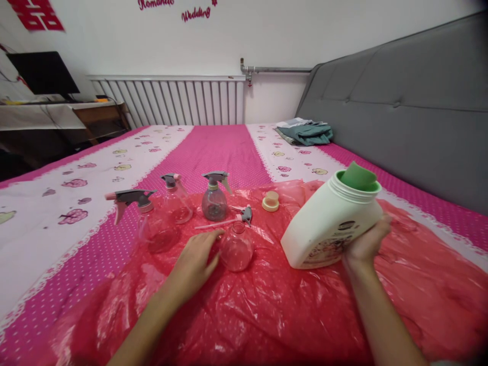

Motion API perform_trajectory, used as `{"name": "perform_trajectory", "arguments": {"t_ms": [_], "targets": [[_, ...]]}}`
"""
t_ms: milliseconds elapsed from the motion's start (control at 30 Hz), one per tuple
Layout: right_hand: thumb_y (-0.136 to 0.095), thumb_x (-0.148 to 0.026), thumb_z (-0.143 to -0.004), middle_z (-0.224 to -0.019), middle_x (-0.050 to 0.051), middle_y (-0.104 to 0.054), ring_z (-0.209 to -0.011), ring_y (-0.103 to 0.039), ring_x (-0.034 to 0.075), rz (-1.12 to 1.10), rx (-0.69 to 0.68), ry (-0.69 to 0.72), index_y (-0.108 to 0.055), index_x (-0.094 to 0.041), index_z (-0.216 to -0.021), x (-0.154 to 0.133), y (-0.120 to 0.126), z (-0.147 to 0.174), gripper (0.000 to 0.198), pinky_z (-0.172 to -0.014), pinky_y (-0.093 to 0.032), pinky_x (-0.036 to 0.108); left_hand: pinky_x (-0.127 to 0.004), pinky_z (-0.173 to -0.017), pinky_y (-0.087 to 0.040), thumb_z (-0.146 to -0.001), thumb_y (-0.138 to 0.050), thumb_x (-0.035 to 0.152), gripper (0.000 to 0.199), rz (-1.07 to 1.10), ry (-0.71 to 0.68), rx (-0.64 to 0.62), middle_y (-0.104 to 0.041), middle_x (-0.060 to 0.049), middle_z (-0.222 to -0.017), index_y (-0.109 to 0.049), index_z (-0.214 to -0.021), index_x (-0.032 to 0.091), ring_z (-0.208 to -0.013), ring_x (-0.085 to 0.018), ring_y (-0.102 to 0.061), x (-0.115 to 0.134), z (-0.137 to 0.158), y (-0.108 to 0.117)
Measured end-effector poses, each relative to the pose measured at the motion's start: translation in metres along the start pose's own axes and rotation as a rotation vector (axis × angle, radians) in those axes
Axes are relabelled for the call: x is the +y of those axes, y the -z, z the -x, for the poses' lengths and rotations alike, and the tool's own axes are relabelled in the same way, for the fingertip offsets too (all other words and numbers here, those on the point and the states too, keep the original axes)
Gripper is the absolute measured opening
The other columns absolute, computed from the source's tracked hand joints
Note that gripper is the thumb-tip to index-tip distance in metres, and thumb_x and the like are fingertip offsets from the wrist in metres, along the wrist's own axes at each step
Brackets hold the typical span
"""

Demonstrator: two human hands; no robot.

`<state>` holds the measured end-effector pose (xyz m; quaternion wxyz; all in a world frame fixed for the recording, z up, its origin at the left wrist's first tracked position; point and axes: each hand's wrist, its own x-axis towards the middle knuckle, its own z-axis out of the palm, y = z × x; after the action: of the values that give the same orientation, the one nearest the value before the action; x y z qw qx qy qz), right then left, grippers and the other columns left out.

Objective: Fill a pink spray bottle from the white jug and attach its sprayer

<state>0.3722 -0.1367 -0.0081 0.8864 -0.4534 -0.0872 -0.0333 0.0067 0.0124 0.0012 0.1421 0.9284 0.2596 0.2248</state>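
Observation:
My right hand (368,241) grips a large white detergent bottle (324,226), which leans to the right. Its cap is off, and a green piece (358,177) stands up in the wide mouth. My left hand (200,251) is at the left side of a clear round spray bottle without its head (237,249). Thumb and fingers are apart there; whether they touch the bottle I cannot tell. Behind this bottle lies its grey and pink spray head (247,215) with a tube. A pale yellow cap (270,202) rests between the bottles.
Spray bottles with heads on stand at the left: one pink-clear (154,229), another behind it (177,203), and a grey one (214,201). Red plastic sheeting (267,315) covers the bed. Folded clothes (305,132) lie farther back by the grey headboard (400,96).

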Motion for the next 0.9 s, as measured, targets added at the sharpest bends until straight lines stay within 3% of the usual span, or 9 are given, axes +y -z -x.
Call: {"name": "perform_trajectory", "arguments": {"t_ms": [267,367,500,667,767,900], "targets": [[-0.041,-0.07,-0.104,-0.094,-0.001,-0.064,-0.086,-0.06,0.015,-0.005,0.006,-0.008,-0.06,-0.021,-0.106,0.002,0.0,-0.002,0.053,-0.073,-0.053,0.027,-0.051,-0.107,-0.059,-0.103,-0.055,0.014,0.035,-0.143,-0.049,0.045,-0.082,-0.012,-0.126,-0.07,-0.134,0.021,-0.117,-0.032,-0.076,0.001,-0.002,-0.001],[-0.039,-0.072,-0.105,-0.094,0.0,-0.065,-0.089,-0.062,0.016,-0.008,-0.004,-0.012,-0.061,-0.022,-0.105,0.002,0.0,-0.002,0.054,-0.075,-0.056,0.028,-0.054,-0.11,-0.058,-0.105,-0.055,0.015,0.045,-0.181,-0.078,0.091,-0.078,-0.015,-0.136,-0.06,-0.149,0.02,-0.125,-0.034,-0.074,0.0,-0.004,-0.001],[-0.037,-0.076,-0.104,-0.099,0.001,-0.068,-0.093,-0.064,0.018,-0.009,-0.013,-0.021,-0.063,-0.022,-0.106,0.003,0.0,-0.002,0.061,-0.077,-0.057,0.031,-0.055,-0.118,-0.055,-0.102,-0.059,0.007,0.074,-0.254,-0.232,0.204,-0.057,-0.021,-0.167,-0.036,-0.17,0.024,-0.146,-0.036,-0.064,0.001,-0.006,-0.002],[-0.037,-0.072,-0.106,-0.1,0.002,-0.067,-0.091,-0.062,0.016,-0.011,-0.006,-0.026,-0.063,-0.022,-0.106,0.004,0.002,-0.002,0.057,-0.076,-0.055,0.029,-0.055,-0.123,-0.052,-0.101,-0.05,-0.01,0.092,-0.33,-0.44,0.246,-0.023,-0.019,-0.187,-0.025,-0.177,0.036,-0.162,-0.035,-0.049,0.008,-0.005,-0.001],[-0.038,-0.071,-0.106,-0.102,0.002,-0.068,-0.091,-0.062,0.016,-0.016,-0.007,-0.029,-0.063,-0.022,-0.107,0.004,0.002,-0.002,0.056,-0.076,-0.056,0.029,-0.055,-0.12,-0.055,-0.103,-0.054,-0.008,0.093,-0.333,-0.453,0.187,-0.009,-0.016,-0.19,-0.029,-0.177,0.042,-0.159,-0.038,-0.052,0.011,-0.005,0.001],[-0.039,-0.076,-0.104,-0.101,0.001,-0.068,-0.09,-0.062,0.016,-0.025,-0.015,-0.031,-0.062,-0.022,-0.106,0.003,0.0,-0.002,0.059,-0.076,-0.056,0.03,-0.054,-0.113,-0.061,-0.102,-0.058,-0.007,0.091,-0.34,-0.445,0.081,-0.012,-0.018,-0.189,-0.039,-0.173,0.045,-0.147,-0.038,-0.065,0.009,-0.006,0.0]]}}
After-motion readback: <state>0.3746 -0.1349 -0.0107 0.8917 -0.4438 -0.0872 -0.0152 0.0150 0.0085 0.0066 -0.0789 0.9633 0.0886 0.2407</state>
